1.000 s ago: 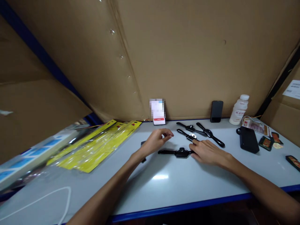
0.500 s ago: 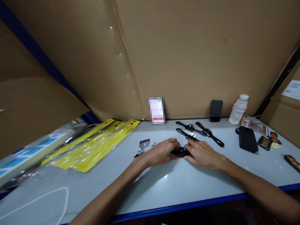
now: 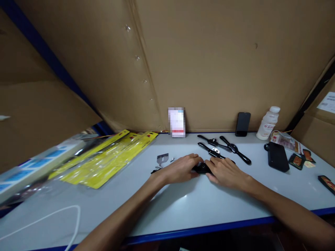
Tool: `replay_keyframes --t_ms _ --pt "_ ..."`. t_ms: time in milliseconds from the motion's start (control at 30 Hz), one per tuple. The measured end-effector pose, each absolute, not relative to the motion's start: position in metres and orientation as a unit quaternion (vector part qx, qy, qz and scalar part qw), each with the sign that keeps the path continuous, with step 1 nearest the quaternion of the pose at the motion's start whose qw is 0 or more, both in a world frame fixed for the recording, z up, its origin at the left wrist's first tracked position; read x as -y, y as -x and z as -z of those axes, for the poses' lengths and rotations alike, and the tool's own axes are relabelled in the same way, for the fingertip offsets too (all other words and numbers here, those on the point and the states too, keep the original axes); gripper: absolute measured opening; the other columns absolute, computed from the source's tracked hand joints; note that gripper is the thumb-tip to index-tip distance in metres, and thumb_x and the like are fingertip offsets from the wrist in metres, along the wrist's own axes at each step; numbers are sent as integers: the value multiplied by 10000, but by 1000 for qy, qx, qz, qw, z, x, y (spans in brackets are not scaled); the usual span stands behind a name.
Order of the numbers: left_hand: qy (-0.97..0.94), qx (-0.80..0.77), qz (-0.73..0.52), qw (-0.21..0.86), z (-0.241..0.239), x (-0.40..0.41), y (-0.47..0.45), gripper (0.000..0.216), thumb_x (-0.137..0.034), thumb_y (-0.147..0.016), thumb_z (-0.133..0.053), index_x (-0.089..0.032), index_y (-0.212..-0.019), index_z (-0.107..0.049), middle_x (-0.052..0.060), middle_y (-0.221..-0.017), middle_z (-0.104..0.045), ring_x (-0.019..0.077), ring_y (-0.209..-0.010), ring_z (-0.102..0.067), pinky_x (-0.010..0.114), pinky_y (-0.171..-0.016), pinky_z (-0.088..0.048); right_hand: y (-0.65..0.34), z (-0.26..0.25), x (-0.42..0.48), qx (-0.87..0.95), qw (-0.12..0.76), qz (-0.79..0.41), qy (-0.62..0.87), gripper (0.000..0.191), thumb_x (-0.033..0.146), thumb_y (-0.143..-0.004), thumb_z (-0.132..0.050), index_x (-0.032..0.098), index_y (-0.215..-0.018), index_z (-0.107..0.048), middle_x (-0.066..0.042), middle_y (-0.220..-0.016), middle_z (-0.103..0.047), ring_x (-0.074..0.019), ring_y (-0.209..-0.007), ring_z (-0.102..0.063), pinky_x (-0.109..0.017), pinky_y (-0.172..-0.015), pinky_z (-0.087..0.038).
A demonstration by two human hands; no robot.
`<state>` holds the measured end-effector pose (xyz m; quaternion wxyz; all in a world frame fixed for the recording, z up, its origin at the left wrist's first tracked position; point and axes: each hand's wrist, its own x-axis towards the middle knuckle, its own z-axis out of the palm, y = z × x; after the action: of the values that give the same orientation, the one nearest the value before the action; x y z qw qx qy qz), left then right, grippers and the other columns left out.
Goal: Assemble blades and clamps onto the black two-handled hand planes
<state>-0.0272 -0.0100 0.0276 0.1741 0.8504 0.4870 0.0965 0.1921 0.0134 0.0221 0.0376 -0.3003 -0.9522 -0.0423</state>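
Observation:
My left hand [image 3: 183,169] and my right hand [image 3: 226,172] are both closed on a black spokeshave body [image 3: 202,168] low over the table. Its middle shows between them, and the fingers cover the handles. Just beyond my hands lies a spokeshave with a shiny metal plate [image 3: 215,150]. Behind it are another spokeshave [image 3: 213,141] and a slanted black spokeshave frame [image 3: 236,150]. Left of my left hand are a flat grey blade [image 3: 162,158] and a small screw [image 3: 172,159]. My left wrist partly hides a small black piece [image 3: 154,171].
Yellow-backed blister packs [image 3: 104,164] and a long white-and-blue box [image 3: 39,164] lie at left. A lit phone [image 3: 177,122] and a dark phone [image 3: 243,124] lean on the cardboard wall. At right are a bottle [image 3: 267,123], a black case [image 3: 277,157] and small food packets [image 3: 297,160].
Both hands keep hold of the spokeshave body. The fingers of my right hand have shifted slightly toward its middle. The view has turned a little, so everything sits slightly differently.

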Motion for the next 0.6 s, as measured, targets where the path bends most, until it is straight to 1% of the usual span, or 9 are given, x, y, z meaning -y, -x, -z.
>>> replay_keyframes --t_ms 100,167,233,367,600 --pt "-828 -508 -129 202 -24 4 26 308 -260 -862 -608 -178 -1159 -628 65 -967 -663 216 -861 -608 333 -745 -449 -198 -28 -19 954 35 -3 298 360 408 -961 -488 141 -1172 -603 -138 -1087 -655 -251 -858 -629 -355 -682 -400" --pt "-806 -528 -162 214 -20 -1 24 236 -265 -887 -573 -171 -1086 -658 40 -853 -662 183 -750 -587 306 -684 -427 -204 -33 -25 954 22 -19 298 359 414 -946 -502 139 -1144 -620 -143 -1078 -660 -249 -842 -625 -358 -687 -395" --pt "-795 -533 -191 219 -15 -5 22 178 -261 -889 -566 -169 -984 -684 24 -787 -646 163 -695 -560 287 -650 -406 -210 -36 -31 954 6 -28 297 311 383 -935 -516 149 -1099 -638 -133 -1056 -667 -240 -826 -621 -355 -692 -386" --pt "-787 -525 -219 237 -10 -8 19 144 -210 -866 -563 -166 -850 -699 8 -732 -628 144 -666 -535 267 -629 -382 -214 -39 -36 957 -6 -50 285 199 294 -926 -509 179 -1000 -654 -91 -980 -678 -218 -821 -616 -338 -686 -366" --pt "-781 -532 -217 247 -9 -8 18 138 -182 -853 -569 -158 -827 -702 9 -733 -658 147 -669 -554 265 -629 -393 -213 -38 -31 958 7 -43 283 157 272 -920 -515 185 -958 -639 -69 -914 -684 -212 -782 -620 -331 -663 -360"
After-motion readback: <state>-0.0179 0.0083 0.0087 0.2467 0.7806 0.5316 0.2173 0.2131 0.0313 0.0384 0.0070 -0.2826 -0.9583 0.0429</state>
